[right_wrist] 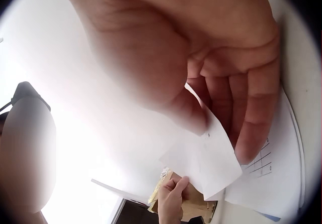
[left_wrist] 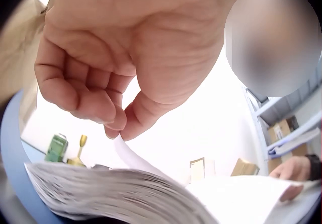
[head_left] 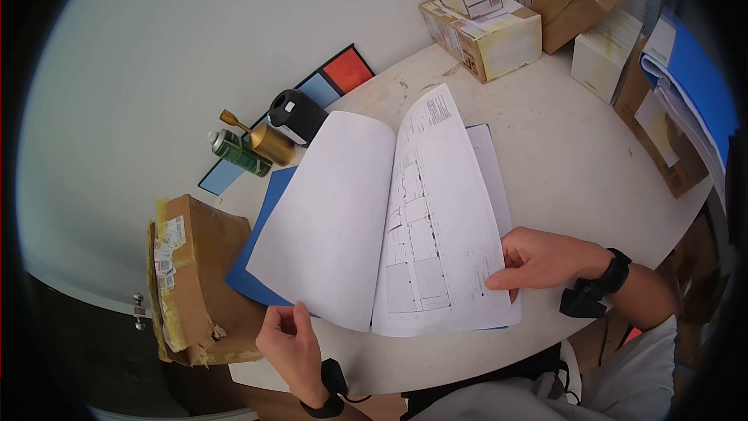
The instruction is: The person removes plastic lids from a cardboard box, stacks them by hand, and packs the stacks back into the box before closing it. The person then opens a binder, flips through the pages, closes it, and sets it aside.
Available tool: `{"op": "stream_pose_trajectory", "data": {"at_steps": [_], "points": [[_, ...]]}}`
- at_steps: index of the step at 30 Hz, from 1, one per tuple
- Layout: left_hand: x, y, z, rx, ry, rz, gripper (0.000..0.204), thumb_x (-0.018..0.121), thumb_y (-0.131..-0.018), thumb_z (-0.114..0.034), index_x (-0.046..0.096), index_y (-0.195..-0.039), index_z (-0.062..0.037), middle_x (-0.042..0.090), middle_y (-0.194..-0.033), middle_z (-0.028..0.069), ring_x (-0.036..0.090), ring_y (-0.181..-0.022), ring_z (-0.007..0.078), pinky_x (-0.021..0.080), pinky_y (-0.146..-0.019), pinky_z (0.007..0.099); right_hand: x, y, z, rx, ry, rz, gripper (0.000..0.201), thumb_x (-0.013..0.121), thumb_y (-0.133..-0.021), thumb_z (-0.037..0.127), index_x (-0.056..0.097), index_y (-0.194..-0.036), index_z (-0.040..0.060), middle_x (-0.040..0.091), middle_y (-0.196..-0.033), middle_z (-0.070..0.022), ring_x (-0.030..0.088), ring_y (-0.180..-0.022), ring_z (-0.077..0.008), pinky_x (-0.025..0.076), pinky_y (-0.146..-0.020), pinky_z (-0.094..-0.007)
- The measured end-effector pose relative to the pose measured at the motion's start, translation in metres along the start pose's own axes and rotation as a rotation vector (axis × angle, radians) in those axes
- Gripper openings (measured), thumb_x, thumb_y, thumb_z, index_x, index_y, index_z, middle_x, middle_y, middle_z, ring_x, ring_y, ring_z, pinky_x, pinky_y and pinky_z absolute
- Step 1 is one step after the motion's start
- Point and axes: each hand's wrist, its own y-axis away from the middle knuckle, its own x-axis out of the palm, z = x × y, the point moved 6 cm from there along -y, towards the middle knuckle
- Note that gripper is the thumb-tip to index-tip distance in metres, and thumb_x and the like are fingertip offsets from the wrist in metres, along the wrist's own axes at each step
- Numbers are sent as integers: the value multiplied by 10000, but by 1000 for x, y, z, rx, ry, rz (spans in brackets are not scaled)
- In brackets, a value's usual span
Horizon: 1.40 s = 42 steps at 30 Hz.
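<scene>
A thick set of printed sheets lies open in a blue folder (head_left: 243, 277) on the white table. The left page (head_left: 327, 210) is blank, while the right page (head_left: 448, 210) carries a floor-plan drawing. At the blank page's lower corner, my left hand (head_left: 292, 351) pinches the paper between thumb and fingertips; the left wrist view shows this sheet rising over a thick page stack (left_wrist: 110, 191). My right hand (head_left: 549, 257) holds the right page's outer edge, thumb on top and fingers behind. In the right wrist view that sheet (right_wrist: 209, 158) bends up between them, above more printed pages.
A worn cardboard box (head_left: 214, 273) stands left of the folder. Behind it are a green spray can (head_left: 241, 153), a gold-coloured can (head_left: 271, 144) and a black container (head_left: 298, 115). Several boxes (head_left: 510, 43) fill the back right, with blue folders (head_left: 693, 70) at the far right.
</scene>
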Motion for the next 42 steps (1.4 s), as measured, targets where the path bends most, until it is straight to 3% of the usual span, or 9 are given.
{"op": "stream_pose_trajectory", "data": {"at_steps": [3, 7, 10, 13, 21, 26, 29, 32, 42], "points": [[-17, 15, -13, -5, -11, -102, 265, 777, -890, -113, 600, -732, 6, 571, -538, 66, 548, -475, 160, 432, -511, 303, 1, -1, 2, 52, 39, 33, 311, 661, -1033, 171, 696, -1162, -110, 733, -938, -78, 660, -732, -103, 582, -657, -257], [30, 42, -90, 647, 77, 463, 299, 876, -800, -141, 701, -1017, -33, 676, -830, 77, 639, -706, 220, 518, -644, 316, 4, -4, -4, 90, 27, -6, 289, 691, -1020, 167, 724, -1103, -108, 740, -891, -87, 666, -729, -95, 584, -641, -253], [50, 55, -123, 818, 17, 499, 411, 868, -779, -107, 697, -1151, -64, 694, -967, 83, 669, -823, 267, 544, -697, 354, 6, -4, -3, 79, -12, 27, 285, 686, -1025, 163, 711, -1134, -99, 747, -955, -102, 682, -774, -95, 585, -626, -246], [62, 57, -113, 782, -10, 585, 352, 804, -800, -28, 706, -1138, -49, 699, -908, 101, 676, -791, 275, 544, -693, 349, 13, -3, 8, 7, -158, 22, 299, 662, -1039, 168, 674, -1196, -86, 749, -1024, -116, 709, -850, -118, 600, -673, -258], [-8, 5, -1, -63, 41, -104, 332, 676, -895, 27, 619, -1222, 28, 586, -641, 52, 566, -588, 101, 445, -556, 278, -21, 9, 21, -29, -150, -207, 332, 659, -1036, 212, 638, -1235, -52, 731, -1094, -149, 722, -1007, -189, 604, -837, -313], [-2, 29, -52, 275, 115, 98, 366, 700, -894, 13, 623, -1252, 3, 635, -699, 55, 616, -653, 133, 484, -648, 270, -68, 30, 25, -42, 354, -698, 582, 726, -988, 271, 488, -1408, -55, 663, -1211, -166, 660, -1158, -222, 596, -894, -334], [42, 46, -90, 629, 46, 640, 508, 826, -843, -101, 633, -1309, -40, 706, -1076, 138, 703, -988, 293, 557, -858, 387, -61, 28, 27, -6, -48, -540, 680, 707, -1003, 250, 359, -1497, -60, 653, -1225, -189, 678, -1125, -247, 601, -893, -356], [69, 64, -94, 804, -94, 755, 667, 887, -795, -230, 608, -1382, -81, 588, -1383, 167, 587, -1268, 391, 505, -1040, 490, -63, 27, 23, 51, -171, -540, 607, 647, -1040, 190, 323, -1513, -8, 621, -1342, -218, 698, -1124, -276, 613, -906, -376], [77, 70, -103, 746, -17, 808, 809, 898, -773, -331, 548, -1458, -82, 531, -1461, 192, 518, -1363, 430, 458, -1113, 515, -18, 1, -3, 123, -112, -78, 432, 649, -1040, 161, 545, -1408, -39, 722, -1225, -96, 718, -1006, -162, 620, -858, -328]]}}
